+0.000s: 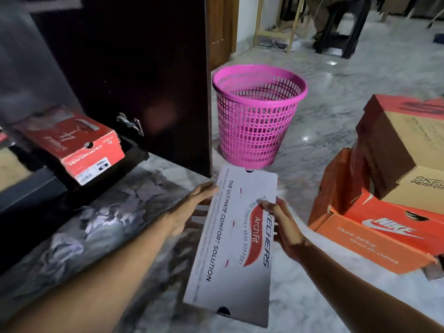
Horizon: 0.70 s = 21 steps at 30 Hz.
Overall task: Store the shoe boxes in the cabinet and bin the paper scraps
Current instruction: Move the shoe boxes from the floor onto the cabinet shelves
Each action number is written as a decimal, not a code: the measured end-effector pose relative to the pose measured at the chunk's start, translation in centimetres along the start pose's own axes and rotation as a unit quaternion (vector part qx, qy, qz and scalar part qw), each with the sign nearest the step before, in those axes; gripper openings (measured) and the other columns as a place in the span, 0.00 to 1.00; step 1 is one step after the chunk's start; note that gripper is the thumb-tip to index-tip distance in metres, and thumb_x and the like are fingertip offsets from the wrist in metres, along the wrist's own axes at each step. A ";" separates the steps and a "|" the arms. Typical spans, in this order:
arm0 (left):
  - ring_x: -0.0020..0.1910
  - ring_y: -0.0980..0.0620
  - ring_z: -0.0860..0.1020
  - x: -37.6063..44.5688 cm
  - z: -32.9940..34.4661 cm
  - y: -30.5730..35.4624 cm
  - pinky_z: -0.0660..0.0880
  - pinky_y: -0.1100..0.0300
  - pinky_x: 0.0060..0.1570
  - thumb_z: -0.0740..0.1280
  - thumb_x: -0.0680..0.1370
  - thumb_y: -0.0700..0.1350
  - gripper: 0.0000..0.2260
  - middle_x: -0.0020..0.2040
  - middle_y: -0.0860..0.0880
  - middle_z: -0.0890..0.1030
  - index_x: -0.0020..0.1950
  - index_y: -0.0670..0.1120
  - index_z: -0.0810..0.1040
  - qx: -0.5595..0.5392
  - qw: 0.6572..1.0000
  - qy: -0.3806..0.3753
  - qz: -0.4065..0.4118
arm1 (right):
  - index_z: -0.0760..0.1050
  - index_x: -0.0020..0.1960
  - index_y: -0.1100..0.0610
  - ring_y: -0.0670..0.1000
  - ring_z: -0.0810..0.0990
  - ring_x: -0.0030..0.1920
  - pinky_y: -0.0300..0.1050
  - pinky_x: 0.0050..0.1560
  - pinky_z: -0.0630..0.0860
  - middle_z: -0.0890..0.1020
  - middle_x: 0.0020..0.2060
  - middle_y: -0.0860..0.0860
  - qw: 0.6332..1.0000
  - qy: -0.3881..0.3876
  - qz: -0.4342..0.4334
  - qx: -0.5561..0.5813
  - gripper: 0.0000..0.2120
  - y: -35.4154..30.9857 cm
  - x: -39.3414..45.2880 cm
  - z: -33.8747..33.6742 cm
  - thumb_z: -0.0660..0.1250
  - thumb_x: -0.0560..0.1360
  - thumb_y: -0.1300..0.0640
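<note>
A: Status of the shoe boxes?

B: One red box (79, 147) sits on the lower shelf of the dark cabinet (134, 75), its near end sticking out past the shelf edge. So I count one stored, or nearly. The white Skechers box (236, 239) is in transit — held above the floor between both hands, just in front of the open cabinet door.

A: Hands?

B: Left hand (192, 210) is flat against the box's left long side, fingers straight, pressing rather than curling. Right hand (281, 227) grips the right edge, thumb over the printed top. The box is carried between them, tilted, long axis pointing away from the person.

A: Remaining?

B: A stack to the right: orange Nike box (374, 239) at the bottom, brown Skechers box (406, 159) on top, another red box (408, 106) behind. All three are well apart from the cabinet. Paper scraps (103, 224) lie crumpled on the floor left of the hands, close to the cabinet base — none picked up as far as I can see. The pink basket (258, 116) stands just beside the cabinet door; through the mesh I see nothing inside. Judgement: task is early, most still to do.

A: Obstructions?

B: The protruding red box narrows the shelf opening. The scraps lie in the path to the shelf. Cabinet interior is dark; free room there I cannot tell.
</note>
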<state>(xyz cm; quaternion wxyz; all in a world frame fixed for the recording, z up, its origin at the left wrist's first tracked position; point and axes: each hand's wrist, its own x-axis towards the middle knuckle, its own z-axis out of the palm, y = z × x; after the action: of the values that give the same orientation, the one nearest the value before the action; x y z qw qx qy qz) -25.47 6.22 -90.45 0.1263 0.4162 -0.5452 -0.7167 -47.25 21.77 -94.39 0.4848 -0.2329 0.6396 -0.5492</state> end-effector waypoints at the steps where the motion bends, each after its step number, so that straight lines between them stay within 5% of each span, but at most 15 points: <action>1: 0.63 0.47 0.78 -0.8 -0.6 0.3 0.73 0.46 0.65 0.76 0.65 0.68 0.30 0.62 0.51 0.84 0.66 0.65 0.78 -0.005 1.000 0.009 0.008 | 0.68 0.71 0.46 0.50 0.85 0.42 0.48 0.43 0.78 0.87 0.44 0.48 1.000 -0.025 -0.003 -0.006 0.32 -0.4 0.0 1.3 0.70 0.70 0.39; 3: 0.58 0.51 0.82 -2.2 -1.8 0.5 0.76 0.51 0.59 0.76 0.69 0.64 0.29 0.56 0.54 0.87 0.69 0.61 0.77 0.012 0.999 0.030 0.028 | 0.67 0.71 0.46 0.52 0.86 0.45 0.52 0.45 0.81 0.88 0.47 0.50 0.998 -0.064 -0.012 -0.017 0.32 -1.3 0.1 3.4 0.70 0.71 0.39; 7: 0.62 0.52 0.82 -5.7 -6.1 0.2 0.71 0.52 0.67 0.74 0.68 0.67 0.30 0.58 0.56 0.87 0.66 0.56 0.81 0.033 0.994 0.091 0.050 | 0.65 0.73 0.45 0.54 0.87 0.50 0.55 0.48 0.82 0.88 0.51 0.52 0.988 -0.144 -0.034 -0.051 0.33 -3.8 0.8 8.6 0.69 0.71 0.39; 11: 0.57 0.43 0.85 -8.1 -10.7 0.7 0.73 0.43 0.70 0.73 0.68 0.63 0.25 0.55 0.46 0.88 0.58 0.49 0.86 -0.009 0.985 0.159 0.071 | 0.64 0.75 0.39 0.57 0.86 0.58 0.61 0.60 0.81 0.86 0.57 0.54 0.971 -0.227 -0.046 -0.063 0.35 -6.5 1.5 13.9 0.70 0.71 0.35; 16: 0.63 0.43 0.83 -9.8 -15.9 3.7 0.73 0.39 0.69 0.74 0.70 0.66 0.25 0.60 0.48 0.86 0.62 0.54 0.84 -0.049 0.948 0.275 0.155 | 0.64 0.76 0.36 0.60 0.81 0.66 0.70 0.69 0.73 0.82 0.65 0.55 0.953 -0.295 0.002 -0.063 0.40 -8.0 3.2 17.1 0.69 0.68 0.25; 19: 0.62 0.46 0.82 -10.5 -18.4 6.3 0.76 0.47 0.64 0.72 0.74 0.63 0.20 0.58 0.51 0.87 0.61 0.55 0.83 -0.086 0.923 0.341 0.158 | 0.68 0.75 0.37 0.62 0.78 0.70 0.72 0.69 0.71 0.80 0.69 0.56 0.934 -0.355 0.029 -0.029 0.34 -8.5 3.7 17.2 0.65 0.72 0.28; 21: 0.59 0.45 0.82 -10.6 -19.8 8.0 0.78 0.45 0.60 0.72 0.71 0.68 0.25 0.57 0.49 0.87 0.61 0.55 0.82 -0.100 0.916 0.362 0.138 | 0.71 0.73 0.38 0.62 0.80 0.67 0.68 0.66 0.75 0.82 0.67 0.57 0.923 -0.382 0.032 -0.025 0.32 -9.5 3.6 17.8 0.68 0.70 0.33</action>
<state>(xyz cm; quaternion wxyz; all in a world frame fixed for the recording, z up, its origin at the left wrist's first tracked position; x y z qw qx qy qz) -6.56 -3.42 -79.66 0.4535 0.5534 -0.4395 -0.5431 -35.36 7.59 -85.58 0.7038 -0.4160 0.4269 -0.3866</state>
